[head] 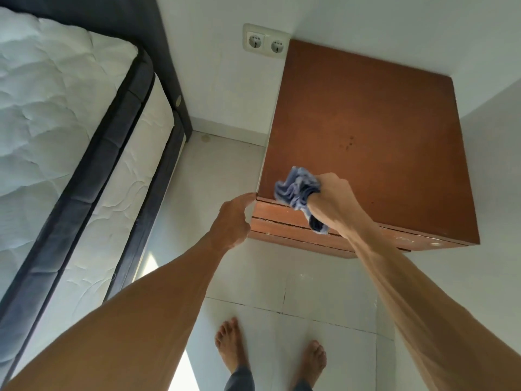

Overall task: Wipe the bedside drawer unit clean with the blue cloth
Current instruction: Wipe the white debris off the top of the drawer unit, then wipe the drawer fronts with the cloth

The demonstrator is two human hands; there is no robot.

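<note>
White tiled floor (282, 277) and white walls frame a brown bedside drawer unit (366, 122) standing in the corner. The right hand (332, 198) has its grip clenched on the bunched blue cloth (296, 190), pressed at the top's front left, likely to scrub. The left hand (234, 218) touches the unit's front left corner, fingers loosely curled and holding nothing, probably steadying it. A mattress (56, 108) lies well to the left, a double wall socket (265, 42) is just behind; nothing blocks the top.

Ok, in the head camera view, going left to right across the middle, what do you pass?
Mattress → dark bed frame edge → white floor strip → left hand at the unit's front left corner → blue cloth → right hand gripping it → drawer unit top → white wall.
</note>
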